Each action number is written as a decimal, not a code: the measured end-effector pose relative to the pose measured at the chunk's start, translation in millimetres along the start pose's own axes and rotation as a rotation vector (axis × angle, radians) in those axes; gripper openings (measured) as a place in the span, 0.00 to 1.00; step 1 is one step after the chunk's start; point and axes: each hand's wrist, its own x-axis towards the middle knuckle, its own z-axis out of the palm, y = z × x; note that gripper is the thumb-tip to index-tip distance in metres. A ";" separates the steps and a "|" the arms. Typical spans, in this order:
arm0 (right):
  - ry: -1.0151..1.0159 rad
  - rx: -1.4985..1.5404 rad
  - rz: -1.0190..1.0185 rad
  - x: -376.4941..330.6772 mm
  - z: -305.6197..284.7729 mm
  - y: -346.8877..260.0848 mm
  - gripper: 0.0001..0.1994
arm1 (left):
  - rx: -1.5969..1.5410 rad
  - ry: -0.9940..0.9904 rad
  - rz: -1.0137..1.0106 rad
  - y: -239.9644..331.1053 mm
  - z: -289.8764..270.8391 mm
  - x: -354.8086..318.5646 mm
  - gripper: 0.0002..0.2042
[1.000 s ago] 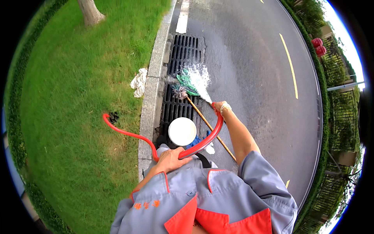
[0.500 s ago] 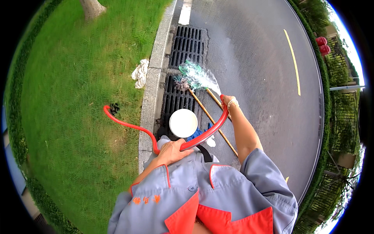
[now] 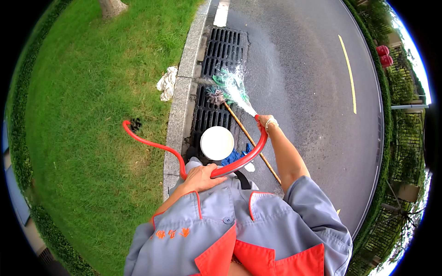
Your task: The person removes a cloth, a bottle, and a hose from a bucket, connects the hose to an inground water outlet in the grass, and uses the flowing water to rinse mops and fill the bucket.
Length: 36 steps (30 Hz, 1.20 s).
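In the head view, your right grip (image 3: pixel 265 123) is closed around the red flexible hose (image 3: pixel 239 164) near its mouth, and your left grip (image 3: pixel 200 178) is clamped on it by your lap. The white water jet (image 3: pixel 237 93) hits the green stringy mop head (image 3: pixel 222 79) at the roadward edge of the black slotted drain grate (image 3: pixel 209 117). If your right grip loosens, pressure could turn the mouth aside. A strong jet may push the mop head off this edge. The round white bucket (image 3: pixel 217 143) stands beside the hose's bend, so a careless swing might tip it.
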 end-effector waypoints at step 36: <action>0.027 0.009 -0.110 32.9 -0.4 -37.2 0.14 | -0.040 0.034 -0.045 2.3 -1.2 6.1 0.26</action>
